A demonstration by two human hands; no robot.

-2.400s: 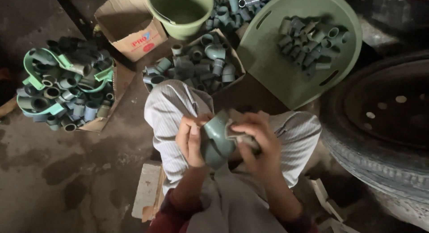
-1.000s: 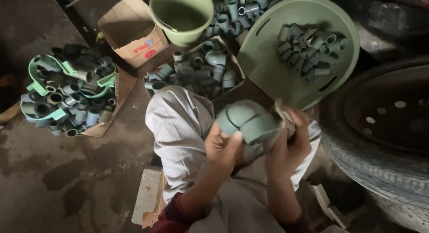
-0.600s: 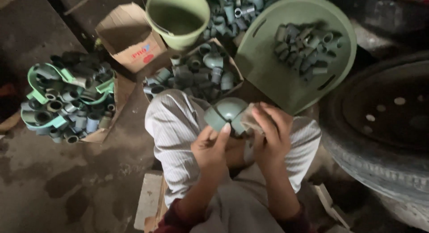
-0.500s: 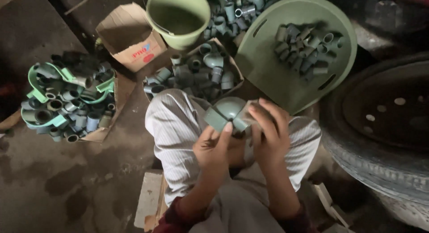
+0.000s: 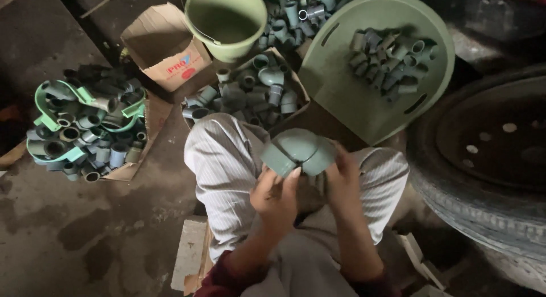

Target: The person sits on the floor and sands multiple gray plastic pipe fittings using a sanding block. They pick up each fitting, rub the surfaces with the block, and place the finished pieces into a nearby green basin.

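The tyre (image 5: pixel 489 160) is cut off by the right edge.

Bucket (image 5: pixel 226 24), tyre (image 5: pixel 483 160), cardboard box (image 5: pixel 165 49)

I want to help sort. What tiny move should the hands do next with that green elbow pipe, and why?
Probably turn the elbow a little to check its other end. Both the left hand and right hand grip it over the lap, with only its outer bend facing up. The box of similar fittings sits just ahead.
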